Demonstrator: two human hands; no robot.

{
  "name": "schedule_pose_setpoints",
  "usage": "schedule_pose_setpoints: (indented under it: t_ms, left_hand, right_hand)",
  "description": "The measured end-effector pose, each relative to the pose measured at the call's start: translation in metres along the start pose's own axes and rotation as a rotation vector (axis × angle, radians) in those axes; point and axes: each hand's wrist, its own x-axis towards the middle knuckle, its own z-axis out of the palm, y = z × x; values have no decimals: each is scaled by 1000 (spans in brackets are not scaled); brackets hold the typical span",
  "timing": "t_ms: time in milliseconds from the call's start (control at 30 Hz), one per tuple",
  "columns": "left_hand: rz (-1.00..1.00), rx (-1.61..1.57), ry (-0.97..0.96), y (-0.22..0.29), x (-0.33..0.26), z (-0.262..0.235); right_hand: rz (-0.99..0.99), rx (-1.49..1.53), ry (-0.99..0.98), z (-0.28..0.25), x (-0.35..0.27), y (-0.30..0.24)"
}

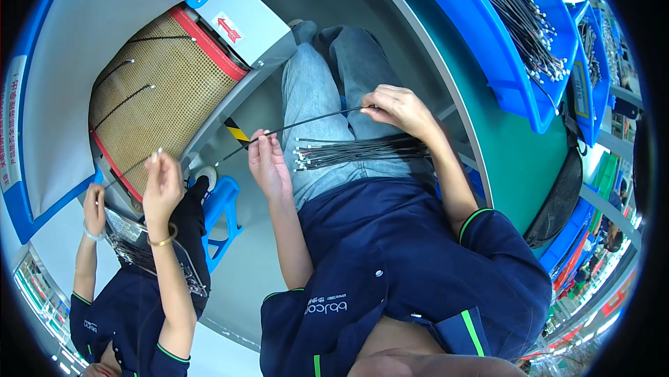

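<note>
A thin black cable point(306, 122) is stretched between my two hands above my lap. My left hand point(268, 161) pinches it with thumb and fingertips, and its tail with a small connector sticks out to the left. At the other end, my right hand point(398, 111) is closed on the cable; that end is hidden in the fingers. Across my thighs, below the stretched cable, lies a bundle of black cables point(362, 154) with small white connectors pointing left. My right forearm partly covers the bundle's right end.
At left, a machine's mesh conveyor belt point(157, 77) with red edges carries several cables. Beside it a co-worker's hands point(162, 182) handle a thin cable. A blue stool point(223, 213) stands between us. To the right, a green tabletop point(481, 98) holds blue bins point(512, 88) of black cables.
</note>
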Motion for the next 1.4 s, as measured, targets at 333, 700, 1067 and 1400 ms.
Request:
schedule_pose_setpoints:
  t_ms: [333, 700, 1067, 1400]
  left_hand:
    - [-38, 9, -47, -8, 6, 8]
    - [-74, 47, -66, -11, 4, 19]
    - [-51, 0, -78, -14, 5, 16]
    - [-23, -2, -102, -8, 6, 17]
  right_hand:
    - [68, 44, 67, -3, -15, 6]
    - [181, 21, 24, -19, -23, 7]
    - [195, 22, 77, -17, -24, 7]
    - [192, 85, 87, -15, -24, 10]
